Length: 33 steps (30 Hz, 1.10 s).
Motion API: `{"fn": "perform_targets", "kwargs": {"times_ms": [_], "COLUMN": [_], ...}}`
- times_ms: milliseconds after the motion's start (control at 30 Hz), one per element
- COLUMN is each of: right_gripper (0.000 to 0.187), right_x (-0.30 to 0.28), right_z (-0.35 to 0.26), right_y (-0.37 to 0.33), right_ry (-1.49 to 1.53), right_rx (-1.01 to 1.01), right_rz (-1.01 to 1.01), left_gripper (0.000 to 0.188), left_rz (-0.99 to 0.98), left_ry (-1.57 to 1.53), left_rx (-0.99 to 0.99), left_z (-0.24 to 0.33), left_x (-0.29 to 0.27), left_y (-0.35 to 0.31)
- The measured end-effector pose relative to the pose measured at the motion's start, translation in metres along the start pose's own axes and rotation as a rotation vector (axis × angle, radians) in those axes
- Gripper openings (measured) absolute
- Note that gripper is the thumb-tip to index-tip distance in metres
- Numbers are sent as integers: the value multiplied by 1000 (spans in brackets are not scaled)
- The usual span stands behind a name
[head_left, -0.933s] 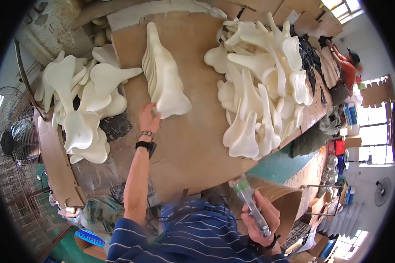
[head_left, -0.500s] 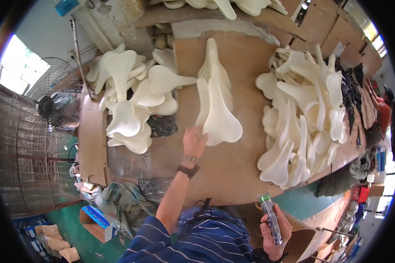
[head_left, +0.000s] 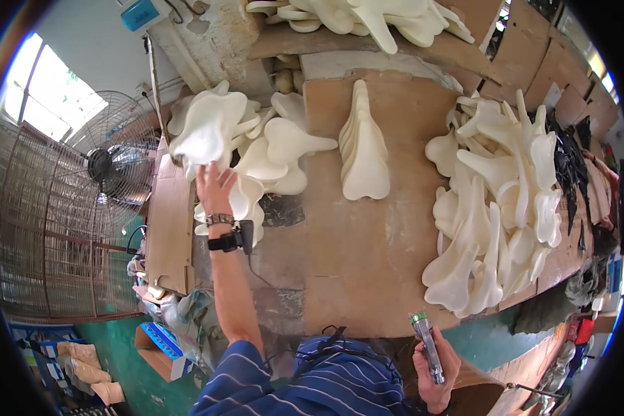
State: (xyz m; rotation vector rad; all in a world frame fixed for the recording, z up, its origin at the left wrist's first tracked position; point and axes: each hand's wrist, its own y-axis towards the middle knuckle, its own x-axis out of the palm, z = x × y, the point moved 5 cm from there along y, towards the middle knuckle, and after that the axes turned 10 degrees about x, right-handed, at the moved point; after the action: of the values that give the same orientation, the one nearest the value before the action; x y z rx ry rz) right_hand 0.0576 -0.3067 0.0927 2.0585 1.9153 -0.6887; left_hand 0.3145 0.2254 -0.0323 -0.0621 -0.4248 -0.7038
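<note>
My left hand (head_left: 216, 188) reaches to the left heap, its fingers spread against the near end of a cream foam bicycle saddle pad (head_left: 211, 128) on top. More cream saddle pads (head_left: 288, 142) lie loosely around it. In the middle of the table, a nested stack of saddle pads (head_left: 365, 173) has narrow noses pointing away from me. Low at the right, near the table's front edge, my right hand (head_left: 438, 371) is closed round a slim grey handheld tool with a green ring (head_left: 430, 350). Its exact kind is unclear.
A large heap of saddle pads (head_left: 492, 208) covers the table's right side, beside black plastic (head_left: 568, 166). More pads (head_left: 367, 17) lie on a ledge beyond. A caged fan (head_left: 104, 166) stands left, an open carton (head_left: 161, 353) on the floor. Another person's arm shows far right.
My left hand has moved from the middle stack to the left heap, where a pad now tops it. Fewer pads lie at the middle stack. The right hand keeps its tool; the view has shifted slightly.
</note>
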Motion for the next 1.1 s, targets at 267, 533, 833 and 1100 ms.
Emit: {"fn": "perform_targets", "kwargs": {"times_ms": [267,533,833,1100], "right_gripper": [52,54,51,54], "right_x": [-6,-8,-21,-29], "right_z": [-19,-28,-36,-21], "right_y": [11,22,15,4], "right_ry": [-82,-127,-117,-172], "right_rx": [9,-48,-143,106], "right_rz": [-46,-3,168,-56], "left_gripper": [28,23,35,34], "left_rz": [-322,-649,-555,-568], "left_ry": [144,448,982,1054], "left_rx": [-188,-373,117,99], "left_z": [-50,-196,-281,-289], "left_x": [21,46,140,149], "left_y": [-97,-185,-136,-134]}}
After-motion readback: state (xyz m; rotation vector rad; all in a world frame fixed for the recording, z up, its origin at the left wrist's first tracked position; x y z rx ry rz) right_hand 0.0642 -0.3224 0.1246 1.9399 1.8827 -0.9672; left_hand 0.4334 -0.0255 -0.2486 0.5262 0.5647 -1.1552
